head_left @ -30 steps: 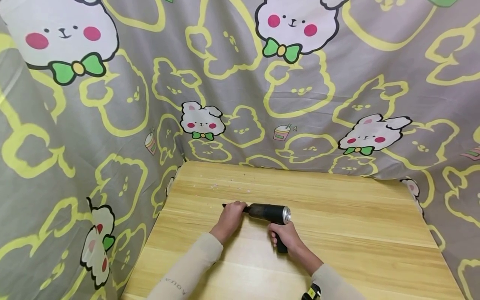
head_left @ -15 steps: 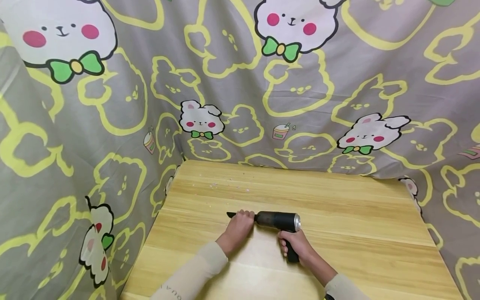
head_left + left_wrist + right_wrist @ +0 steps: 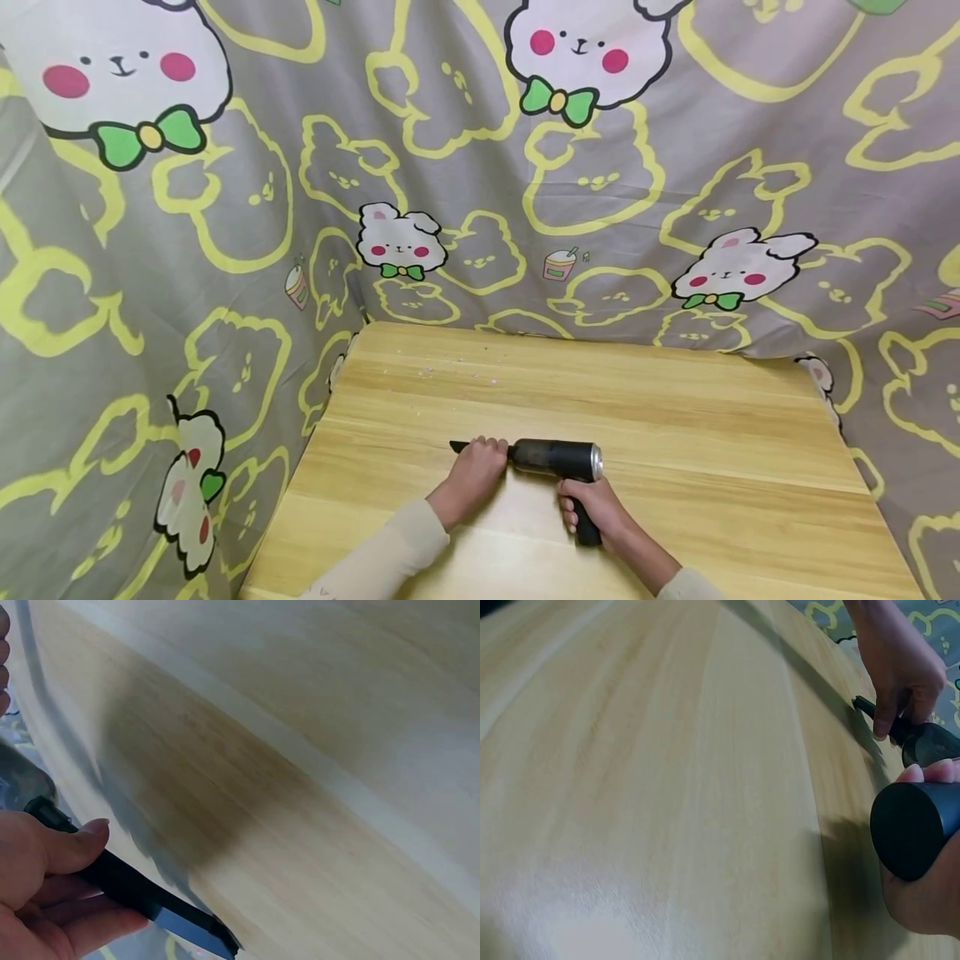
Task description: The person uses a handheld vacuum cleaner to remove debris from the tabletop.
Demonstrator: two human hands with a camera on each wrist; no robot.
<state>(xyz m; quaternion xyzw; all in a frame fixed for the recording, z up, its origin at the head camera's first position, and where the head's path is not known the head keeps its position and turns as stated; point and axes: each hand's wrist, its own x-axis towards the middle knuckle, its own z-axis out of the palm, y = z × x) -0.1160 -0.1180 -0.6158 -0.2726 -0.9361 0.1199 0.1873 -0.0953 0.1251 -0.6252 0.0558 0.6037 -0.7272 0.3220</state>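
A black handheld vacuum cleaner [image 3: 555,457] with a silver rear end is held above the wooden table [image 3: 675,417]. My right hand [image 3: 595,506] grips its handle [image 3: 588,529]; the round handle base [image 3: 909,831] shows large in the right wrist view. At the front, my left hand [image 3: 474,475] pinches the narrow black nozzle [image 3: 127,881] between thumb and fingers. The slanted nozzle tip [image 3: 457,447] points left. In the right wrist view the left hand [image 3: 907,667] appears beyond the clear dust cup [image 3: 928,744].
Small pale scraps [image 3: 426,372] lie scattered on the table's far left part. A grey curtain [image 3: 465,167] with yellow outlines and white cartoon animals hangs along the back and both sides of the table.
Both hands have brought the vacuum cleaner nearer the body and slightly right, away from the scraps. Both hands keep their grip. The scraps look the same.
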